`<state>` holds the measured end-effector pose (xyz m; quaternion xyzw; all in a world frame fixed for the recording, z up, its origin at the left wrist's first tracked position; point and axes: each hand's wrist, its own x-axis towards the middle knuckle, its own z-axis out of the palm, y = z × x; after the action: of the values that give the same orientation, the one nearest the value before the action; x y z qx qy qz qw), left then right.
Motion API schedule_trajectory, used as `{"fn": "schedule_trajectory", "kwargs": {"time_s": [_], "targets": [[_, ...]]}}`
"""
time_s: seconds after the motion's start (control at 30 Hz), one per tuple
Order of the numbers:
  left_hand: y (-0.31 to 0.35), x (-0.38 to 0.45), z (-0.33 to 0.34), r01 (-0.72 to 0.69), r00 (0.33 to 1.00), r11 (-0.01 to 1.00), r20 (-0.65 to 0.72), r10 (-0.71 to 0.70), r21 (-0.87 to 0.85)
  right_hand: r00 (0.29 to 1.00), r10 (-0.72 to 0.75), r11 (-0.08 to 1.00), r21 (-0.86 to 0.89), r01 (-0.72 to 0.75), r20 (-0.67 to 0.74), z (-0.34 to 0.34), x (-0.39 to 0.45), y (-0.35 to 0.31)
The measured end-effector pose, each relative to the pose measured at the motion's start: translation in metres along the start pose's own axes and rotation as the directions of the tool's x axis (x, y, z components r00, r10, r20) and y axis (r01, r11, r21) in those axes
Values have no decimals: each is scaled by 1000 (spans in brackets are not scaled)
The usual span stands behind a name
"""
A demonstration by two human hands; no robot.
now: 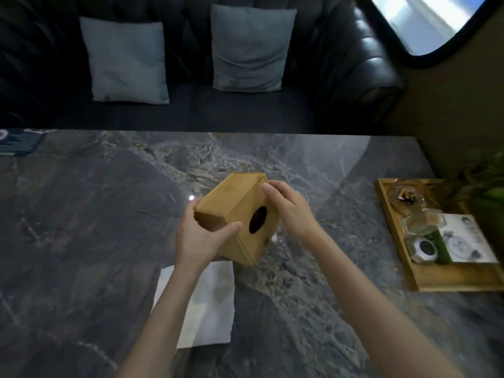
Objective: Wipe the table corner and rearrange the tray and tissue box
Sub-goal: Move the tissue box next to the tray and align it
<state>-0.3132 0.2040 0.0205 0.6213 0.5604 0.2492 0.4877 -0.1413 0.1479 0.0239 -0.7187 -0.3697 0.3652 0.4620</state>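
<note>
Clasping the wooden tissue box (237,216) from both ends, the left hand (197,236) and right hand (290,211) hold it tilted above the table (95,214). Better level it before setting down. A tissue (210,304) lies beneath; the tray (436,276) sits near the right edge, open marble between.

The worktop (81,214) under me is dark grey stone with pale lines in it, and it fills the lower part of the frame. A white tissue (212,304) lies flat on it, low and near the middle. A wooden tray (447,279) sits on it at the right edge, with small jars and a card inside. At the far left edge, up high, lies a dark blue card (20,143).
</note>
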Motion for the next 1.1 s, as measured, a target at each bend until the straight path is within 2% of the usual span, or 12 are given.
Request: {"fn": "schedule_trajectory", "kwargs": {"time_s": [0.1,0.27,0.43,0.53,0.77,0.97,1.1], "targets": [[5,-14,14,52,994,996,98,-45,-69,1000,-14,999,-38,13,-14,-30,-19,4],[9,-45,44,193,954,968,259,-147,-161,999,47,998,-41,-47,-1,-79,-58,24],[12,-79,93,291,884,941,425,-195,-174,991,126,992,-23,-125,38,-130,-106,58],[12,-101,128,337,839,927,500,-217,-163,984,177,984,-30,-176,9,-159,-134,78],[18,-151,208,344,758,935,614,-222,-87,962,226,962,-122,-245,-154,-223,-180,127],[25,-182,265,216,787,976,589,-183,14,946,236,957,-114,-266,-223,-272,-213,166],[30,-199,295,194,747,981,649,-146,-2,933,218,963,-91,-253,-285,-299,-231,181]]}}
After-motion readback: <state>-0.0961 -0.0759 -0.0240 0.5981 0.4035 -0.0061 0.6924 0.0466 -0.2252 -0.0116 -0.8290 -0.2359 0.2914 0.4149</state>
